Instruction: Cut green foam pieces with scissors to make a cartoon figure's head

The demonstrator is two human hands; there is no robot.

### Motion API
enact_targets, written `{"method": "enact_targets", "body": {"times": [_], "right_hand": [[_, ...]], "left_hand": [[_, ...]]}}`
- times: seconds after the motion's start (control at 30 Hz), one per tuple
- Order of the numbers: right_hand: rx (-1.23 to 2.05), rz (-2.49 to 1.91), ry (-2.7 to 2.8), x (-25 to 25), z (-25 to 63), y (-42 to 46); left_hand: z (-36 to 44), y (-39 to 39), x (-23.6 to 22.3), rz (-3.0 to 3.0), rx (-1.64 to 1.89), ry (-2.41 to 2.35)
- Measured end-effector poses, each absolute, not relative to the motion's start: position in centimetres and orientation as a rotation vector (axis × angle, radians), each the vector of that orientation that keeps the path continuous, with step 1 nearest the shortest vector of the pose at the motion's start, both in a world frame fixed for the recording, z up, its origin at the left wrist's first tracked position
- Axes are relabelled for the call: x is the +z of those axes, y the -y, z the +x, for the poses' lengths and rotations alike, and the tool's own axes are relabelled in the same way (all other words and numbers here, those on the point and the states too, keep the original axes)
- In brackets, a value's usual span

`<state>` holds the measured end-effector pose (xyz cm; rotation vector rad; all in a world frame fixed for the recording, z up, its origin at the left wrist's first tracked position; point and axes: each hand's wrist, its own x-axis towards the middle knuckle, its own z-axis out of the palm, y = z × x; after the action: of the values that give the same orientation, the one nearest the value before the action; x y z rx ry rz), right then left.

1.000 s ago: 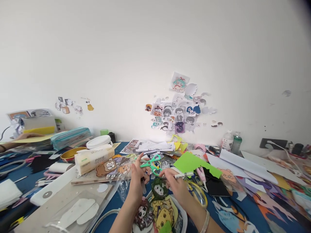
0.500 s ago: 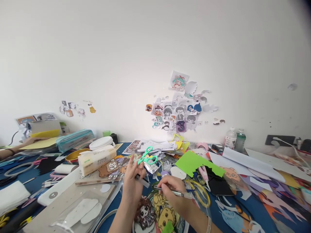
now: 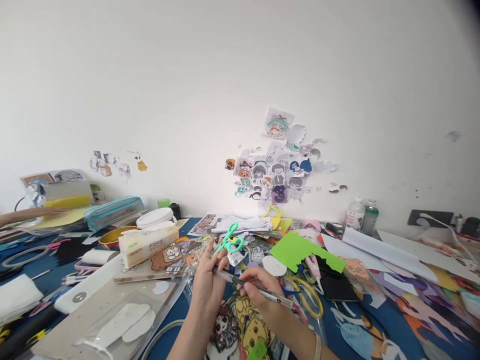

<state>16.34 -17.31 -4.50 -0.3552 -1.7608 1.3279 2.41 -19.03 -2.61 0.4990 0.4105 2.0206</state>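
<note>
Left hand (image 3: pixel 209 281) curls round bright green plastic-handled scissors (image 3: pixel 234 244), loops beyond fingertips. Right hand (image 3: pixel 265 294) pinches slim grey-and-white pen (image 3: pixel 276 298), front end toward left palm.

The left arm (image 3: pixel 191 332) is reached up from the bottom, and its hand, the left hand (image 3: pixel 207 282), is held with the palm partly turned up. Some of its fingers (image 3: pixel 223 261) are bent in. The right arm (image 3: pixel 300 332) is slanted in from the bottom right. The right hand (image 3: pixel 264 295) is held a bit lower, with its back turned up. Its fingers are curled and its thumb is pressed close to them in a pinch. The two hands are held near each other.
</note>
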Motion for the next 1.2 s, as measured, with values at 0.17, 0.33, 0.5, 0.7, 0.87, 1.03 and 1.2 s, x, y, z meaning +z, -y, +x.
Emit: {"method": "enact_targets", "body": {"times": [0.17, 0.33, 0.5, 0.7, 0.87, 1.03, 1.2], "right_hand": [[1.361, -0.326, 1.658, -5.0, 15.9, 17.0], [1.315, -0.371, 1.804, -5.1, 16.0, 17.5], [1.202, -0.378, 1.845, -5.1, 16.1, 18.0], [1.112, -0.318, 1.895, -4.4, 16.4, 17.0], [0.144, -0.289, 2.143, -2.5, 19.2, 14.3], [-0.370, -0.990, 2.442, -2.9, 21.6, 10.5], [-0.353, -1.138, 2.511, -3.6, 21.4, 10.0]], "left_hand": [[3.4, 19.1, -2.5, 0.539, 2.036, -0.465], [5.2, 20.0, -1.8, 0.727, 1.967, -0.650], [5.8, 20.3, -2.1, 0.877, 1.943, -0.739], [5.8, 19.4, -2.6, 0.838, 1.894, -0.923], [4.3, 18.0, -3.4, 0.731, 2.030, -0.960], [3.2, 17.8, -4.1, 0.805, 2.017, -1.098], [3.9, 18.0, -3.9, 1.082, 1.841, -1.163]]}}
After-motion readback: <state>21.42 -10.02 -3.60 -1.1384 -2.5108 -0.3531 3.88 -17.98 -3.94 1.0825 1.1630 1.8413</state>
